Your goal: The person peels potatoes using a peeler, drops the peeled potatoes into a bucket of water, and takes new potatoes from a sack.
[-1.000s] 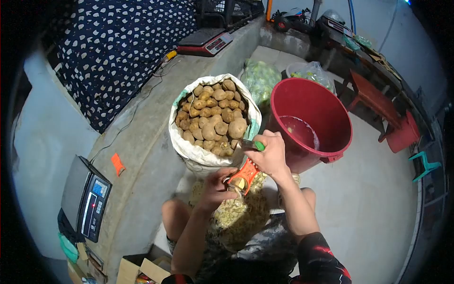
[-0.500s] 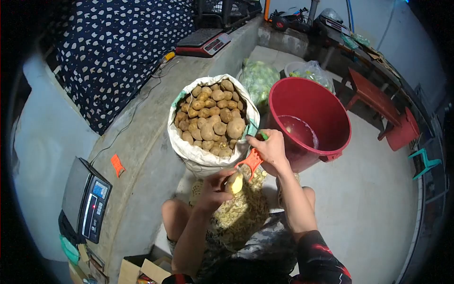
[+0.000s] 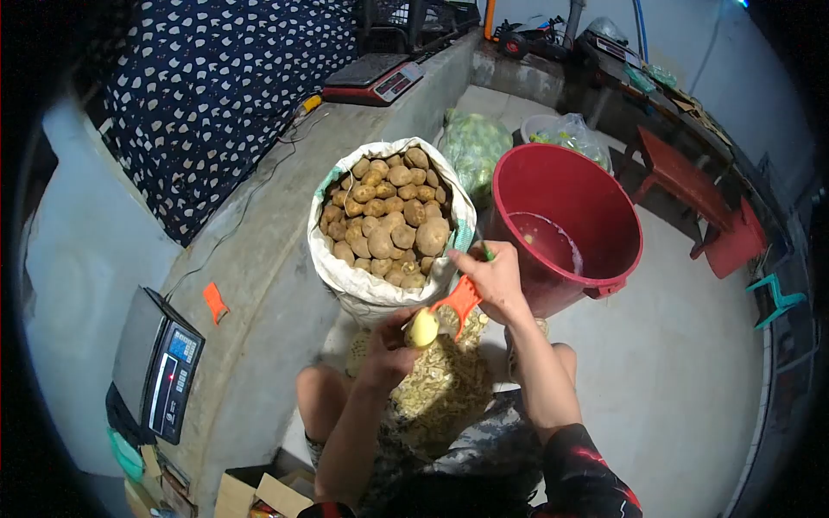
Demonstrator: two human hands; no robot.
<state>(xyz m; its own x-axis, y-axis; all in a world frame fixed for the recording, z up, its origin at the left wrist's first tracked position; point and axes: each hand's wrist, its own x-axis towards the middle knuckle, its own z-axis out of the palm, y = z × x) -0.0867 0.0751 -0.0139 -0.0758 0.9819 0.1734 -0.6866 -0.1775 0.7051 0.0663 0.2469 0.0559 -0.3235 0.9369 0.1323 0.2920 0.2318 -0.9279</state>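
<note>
A partly peeled potato (image 3: 422,329) shows pale yellow flesh, held in the closed fingers of my left hand (image 3: 390,352). My right hand (image 3: 495,281) grips an orange peeler (image 3: 460,299), whose head is beside the potato; a bit of green shows above the fingers. Both hands are low, in front of a white sack (image 3: 380,298) filled with unpeeled brown potatoes (image 3: 388,219). Beneath them lies a heap of peelings (image 3: 445,384) between the knees.
Right of the sack stands a large red tub (image 3: 566,224) with liquid inside. Behind it sit a bag of green vegetables (image 3: 475,147) and a clear plastic bag. Another orange tool (image 3: 215,302) and a scale (image 3: 164,367) rest on the left ledge. A red stool (image 3: 682,177) stands right.
More of the potato's yellow flesh faces me now, as it has turned in my left hand. The peeler has shifted slightly and remains in my right hand.
</note>
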